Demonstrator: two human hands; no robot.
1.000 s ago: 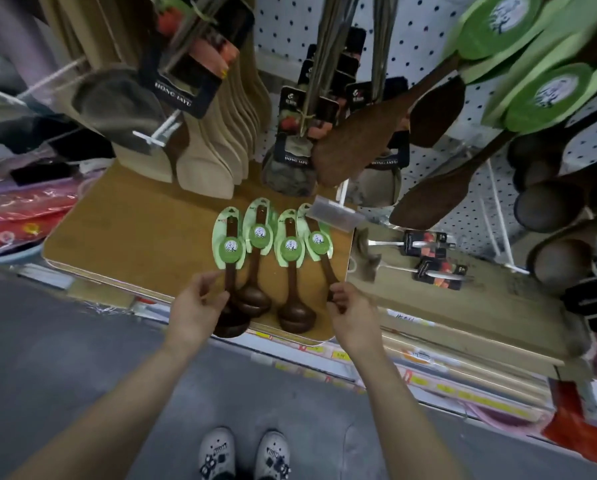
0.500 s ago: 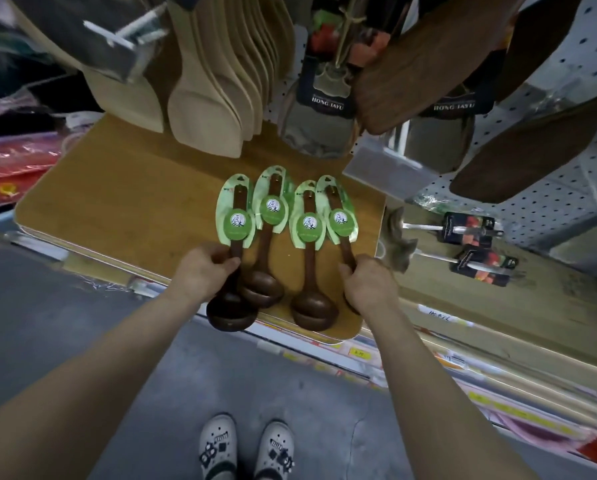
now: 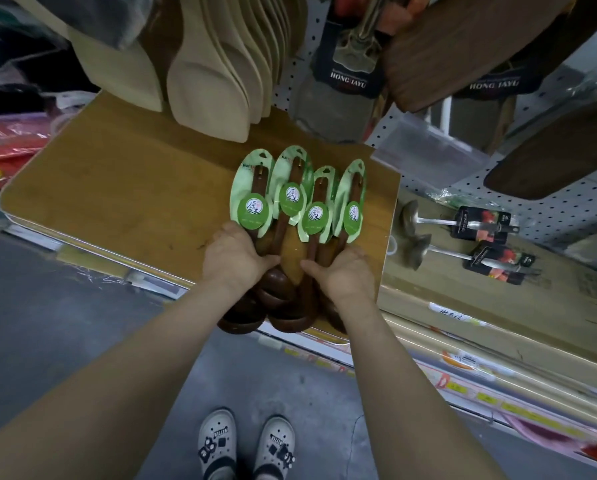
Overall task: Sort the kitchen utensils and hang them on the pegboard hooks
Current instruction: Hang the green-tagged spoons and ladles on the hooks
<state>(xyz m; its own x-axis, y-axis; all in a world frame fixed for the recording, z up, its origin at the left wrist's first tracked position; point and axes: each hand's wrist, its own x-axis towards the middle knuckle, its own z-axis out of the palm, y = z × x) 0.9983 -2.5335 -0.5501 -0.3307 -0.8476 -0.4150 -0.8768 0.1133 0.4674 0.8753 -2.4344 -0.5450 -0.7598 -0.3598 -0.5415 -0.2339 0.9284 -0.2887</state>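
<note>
Four dark wooden ladles (image 3: 285, 233), each wearing a green card tag (image 3: 252, 209), fanned side by side on a wooden board (image 3: 134, 202) — bowls jutting past its near edge, over bare floor (image 3: 65, 323). Left hand (image 3: 236, 259) curled round the two left handles, right hand (image 3: 345, 277) curled round the two right ones, thumbs pointing inward, both grips low, just above the bowls.

Probable trouble: four smooth handles bunched in two fists, tag ends loose and spreading. Likely to slide or scissor on lifting, with one dropping to the floor or onto the shoes (image 3: 245, 445) directly below. Overlapping tags liable to snag each other and bend at the punched hanging holes.

Little headroom. Pale spatulas (image 3: 207, 81) hanging close above the board's far edge, dark spatulas (image 3: 463, 46) crowding the upper right — easy to knock on a straight lift. Steel ladles (image 3: 414, 223) lying on the shelf just to the right. Pegboard (image 3: 549, 216) behind, to the right; free hooks not discernible. Open room mostly over the board's left half and back toward the body.
</note>
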